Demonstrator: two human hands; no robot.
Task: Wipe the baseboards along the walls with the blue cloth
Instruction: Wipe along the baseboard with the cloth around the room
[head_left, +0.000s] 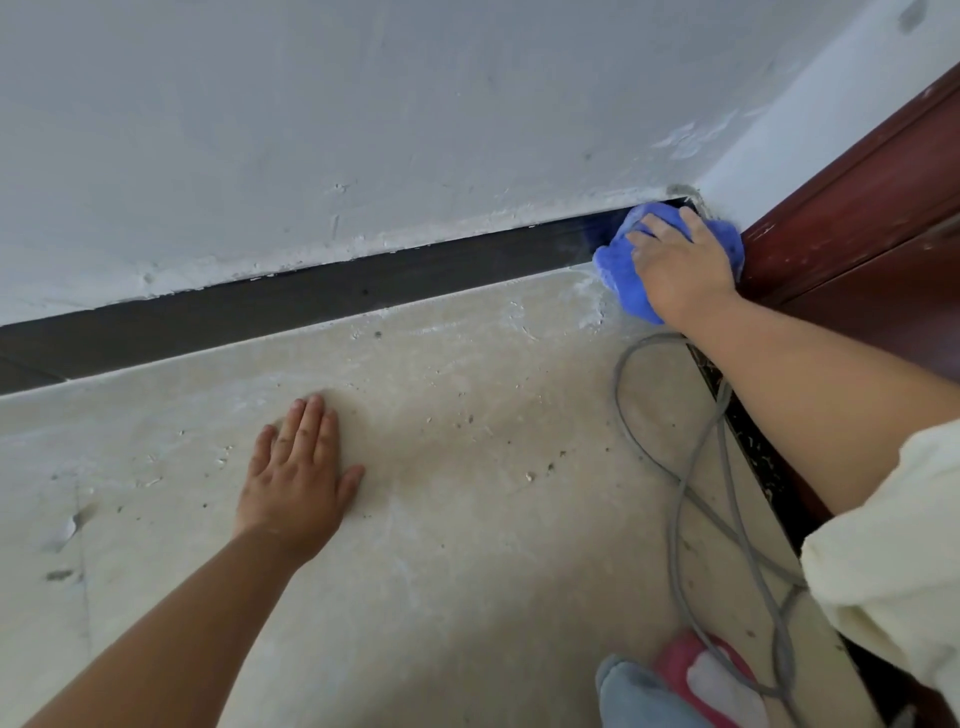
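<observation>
The right hand (678, 265) presses the cloth (621, 275) into the corner against the baseboard (311, 301), fingers curled over it; the left hand (298, 478) lies flat on the floor (467, 467), fingers straight.

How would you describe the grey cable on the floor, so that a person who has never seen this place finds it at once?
Start at the dark red wooden door frame on the right and look down to the pale floor beside it. There the grey cable lies in loose loops, passing under the right forearm. It is the only thin, curved line there; the dark baseboard is a straight band.
</observation>
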